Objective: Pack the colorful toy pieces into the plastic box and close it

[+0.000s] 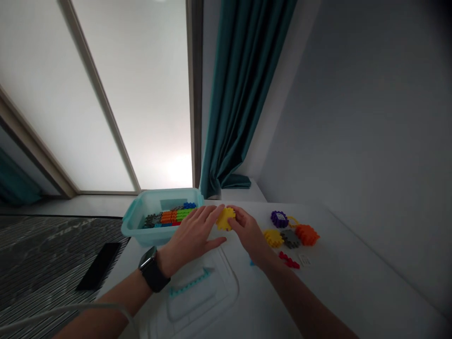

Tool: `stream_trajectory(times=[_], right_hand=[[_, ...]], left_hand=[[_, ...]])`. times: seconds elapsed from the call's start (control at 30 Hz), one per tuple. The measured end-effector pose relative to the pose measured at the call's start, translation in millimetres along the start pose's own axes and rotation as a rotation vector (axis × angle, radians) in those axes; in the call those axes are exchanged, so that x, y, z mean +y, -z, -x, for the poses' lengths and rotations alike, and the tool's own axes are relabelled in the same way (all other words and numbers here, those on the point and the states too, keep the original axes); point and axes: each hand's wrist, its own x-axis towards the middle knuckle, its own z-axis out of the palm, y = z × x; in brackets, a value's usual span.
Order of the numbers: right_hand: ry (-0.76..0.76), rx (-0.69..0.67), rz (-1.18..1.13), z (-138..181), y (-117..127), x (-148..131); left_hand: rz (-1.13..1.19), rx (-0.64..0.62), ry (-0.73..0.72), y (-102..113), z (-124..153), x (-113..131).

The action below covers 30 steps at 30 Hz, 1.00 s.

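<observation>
My right hand [250,234] pinches the yellow gear [225,220] edge-on, grip seemingly steadying it, left hand [190,238] spread beside!

The yellow toothed piece [225,219] looks like matt, opaque plastic, as does the stack of orange gears [307,234]. The aqua storage bin [131,230] is smooth, translucent plastic with a faint sheen; the lid [231,287] is clear, smooth plastic. The tabletop [339,278] looks smooth and satiny. The teal curtain [247,70] is softly lustrous cloth. The smartwatch [151,268] pairs a glossy glass face with a matt, rubbery band. The window panels [141,70] look frosted, the wall [374,141] matt and smooth.
</observation>
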Motion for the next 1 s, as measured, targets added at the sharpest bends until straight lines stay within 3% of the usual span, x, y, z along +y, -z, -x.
stream_trajectory(times=[0.2, 0.4, 0.63, 0.8, 1.0], right_hand=[[0.084, -0.062, 0.126, -29, -28, -11], [0.366, -0.171, 0.483, -70, -76, -15], [0.611, -0.421, 0.853, -117, -138, -5], [0.766, -0.544, 1.042, -132, -173, 4], [0.816, -0.635, 1.223, -131, -194, 15]], left_hand=[[-0.179, 0.025, 0.060, 48, 54, -61], [-0.199, 0.104, 0.209, 76, 99, -124], [0.030, 0.214, 0.423, 54, 125, -155], [0.095, 0.251, 0.450, 35, 134, -156], [0.129, 0.234, 0.438, 36, 134, -154]])
